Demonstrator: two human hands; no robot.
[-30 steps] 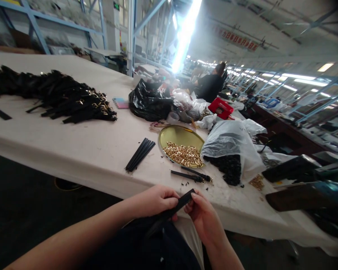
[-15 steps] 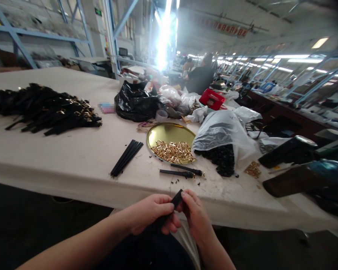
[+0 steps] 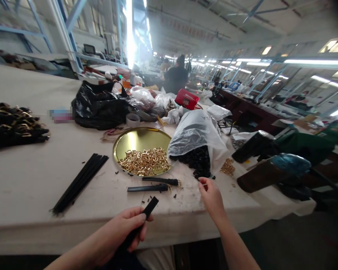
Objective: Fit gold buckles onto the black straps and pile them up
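My left hand [image 3: 129, 225] is closed around a flat black strap [image 3: 151, 207], whose end sticks up past the thumb. My right hand [image 3: 211, 197] is at the near edge of a heap of small black pieces [image 3: 195, 159], thumb and fingertips pinched together; what they hold, if anything, is too small to make out. The heap spills from a white plastic bag [image 3: 197, 129]. Between the hands lie two black straps with gold ends, the nearer strap [image 3: 146, 188] and the farther strap [image 3: 160, 181]. Beyond them a round gold tray [image 3: 121, 144] bears many small gold buckles [image 3: 145, 161].
A bundle of black straps [image 3: 80, 183] lies at left, with a pile of buckled straps [image 3: 14, 125] farther left. A black plastic bag [image 3: 98, 105] and red pouch [image 3: 186, 99] are at the back. Dark rolls [image 3: 256, 176] and gold bits [image 3: 227, 167] sit at right.
My right hand has left the strap and moved right and forward to the black pieces. My left hand still holds the strap. The view has turned to the right.
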